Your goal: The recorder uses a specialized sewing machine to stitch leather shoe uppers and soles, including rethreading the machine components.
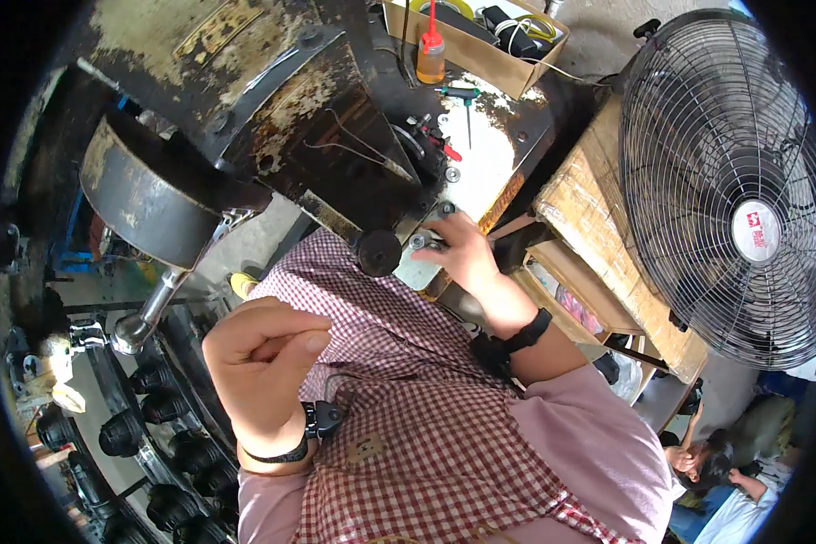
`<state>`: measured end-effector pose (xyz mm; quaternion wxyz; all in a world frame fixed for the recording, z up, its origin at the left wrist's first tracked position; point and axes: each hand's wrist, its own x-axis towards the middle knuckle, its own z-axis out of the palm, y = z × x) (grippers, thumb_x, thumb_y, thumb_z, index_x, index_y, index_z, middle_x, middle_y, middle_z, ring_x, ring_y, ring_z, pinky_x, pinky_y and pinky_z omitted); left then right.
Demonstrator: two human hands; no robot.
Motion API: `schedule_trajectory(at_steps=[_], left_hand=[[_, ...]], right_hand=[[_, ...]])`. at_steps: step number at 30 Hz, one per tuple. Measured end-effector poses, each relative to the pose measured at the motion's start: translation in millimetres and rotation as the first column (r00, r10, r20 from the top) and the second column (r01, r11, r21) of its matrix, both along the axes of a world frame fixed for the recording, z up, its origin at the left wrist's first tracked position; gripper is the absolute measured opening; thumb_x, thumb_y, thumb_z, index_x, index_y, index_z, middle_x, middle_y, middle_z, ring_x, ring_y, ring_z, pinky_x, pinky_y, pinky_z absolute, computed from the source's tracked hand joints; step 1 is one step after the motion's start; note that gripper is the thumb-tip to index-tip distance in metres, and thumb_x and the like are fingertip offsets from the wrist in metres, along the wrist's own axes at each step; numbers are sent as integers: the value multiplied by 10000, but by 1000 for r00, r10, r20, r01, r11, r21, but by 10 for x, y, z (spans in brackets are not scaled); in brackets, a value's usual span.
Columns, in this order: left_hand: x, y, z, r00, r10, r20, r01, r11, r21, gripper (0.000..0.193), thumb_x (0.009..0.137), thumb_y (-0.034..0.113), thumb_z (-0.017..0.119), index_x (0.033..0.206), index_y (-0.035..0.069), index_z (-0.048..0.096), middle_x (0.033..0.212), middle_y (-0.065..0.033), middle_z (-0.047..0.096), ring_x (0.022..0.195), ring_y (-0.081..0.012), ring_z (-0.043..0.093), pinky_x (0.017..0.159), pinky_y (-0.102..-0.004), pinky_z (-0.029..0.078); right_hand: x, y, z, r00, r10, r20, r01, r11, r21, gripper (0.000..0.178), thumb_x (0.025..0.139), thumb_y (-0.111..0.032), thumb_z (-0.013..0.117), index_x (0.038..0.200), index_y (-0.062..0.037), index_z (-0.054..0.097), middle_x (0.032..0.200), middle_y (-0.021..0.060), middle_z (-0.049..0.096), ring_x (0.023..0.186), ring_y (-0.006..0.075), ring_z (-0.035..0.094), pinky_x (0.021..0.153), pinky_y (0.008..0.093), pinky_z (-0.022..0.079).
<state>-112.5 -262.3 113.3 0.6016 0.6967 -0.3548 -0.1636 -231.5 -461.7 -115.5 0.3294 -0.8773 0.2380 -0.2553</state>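
Note:
My right hand (471,258) reaches over the machine's edge, with thumb and forefinger on either side of a small round metal part (418,242) and closed on it. Another small dark ring-shaped part (446,208) lies just beyond its fingertips. My left hand (267,363) is raised in front of the checked apron (399,408), fingers curled and thumb pressed to the forefinger. Whatever may be in that pinch is hidden. Between the hands sits a black round knob (378,252) at the machine's near corner.
A worn metal machine (290,118) fills the upper left, with a lever handle (159,308). A T-handled tool (468,109), an oil bottle (432,56) and a cardboard box (517,72) are at the back. A large fan (725,190) stands right. Black parts (163,408) hang on a rack, lower left. Another person (725,462) is at lower right.

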Motion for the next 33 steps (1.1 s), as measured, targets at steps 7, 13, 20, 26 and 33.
schedule_trajectory(at_steps=[7, 13, 20, 26, 33], left_hand=[[117, 23, -14, 997, -53, -62, 47, 994, -97, 144, 775, 79, 706, 810, -33, 624, 691, 7, 477, 569, -50, 374, 515, -193, 265], [232, 162, 45, 988, -45, -149, 17, 983, -182, 195, 811, 136, 680, 771, -34, 595, 695, 11, 464, 595, -47, 389, 537, -197, 286], [397, 263, -74, 835, -116, -538, -71, 947, -313, 131, 792, 56, 703, 888, -32, 687, 716, -7, 599, 615, -48, 471, 557, -192, 357], [372, 239, -27, 765, -258, -590, -1, 916, -401, 201, 881, 180, 638, 873, -21, 631, 576, 23, 427, 504, -69, 314, 493, -261, 255], [224, 317, 124, 754, -311, -579, 25, 894, -448, 180, 862, 145, 667, 913, -25, 642, 710, -8, 568, 592, -64, 467, 554, -207, 370]], right_hand=[[-68, -477, 167, 831, -446, 331, 400, 894, 201, 136, 907, -65, 521, 950, 20, 619, 972, 143, 602, 899, 281, 575, 801, 347, 458], [189, -894, 228, 974, -140, -178, 128, 989, -80, 329, 816, -305, 679, 1001, -34, 661, 985, 172, 633, 942, 338, 611, 808, 401, 486], [445, -935, 314, 935, -267, -232, 281, 959, 30, 247, 736, -85, 665, 971, -10, 671, 816, 170, 682, 800, 259, 682, 728, 330, 521], [215, -655, 929, 762, -576, 297, 627, 770, -116, 257, 761, 12, 666, 1015, -11, 635, 970, 127, 639, 798, 196, 629, 757, 295, 499], [258, 503, 1935, 727, -47, 685, -340, 842, 419, 353, 739, 159, 627, 1078, 84, 565, 970, 95, 624, 785, 71, 576, 691, 178, 471]])
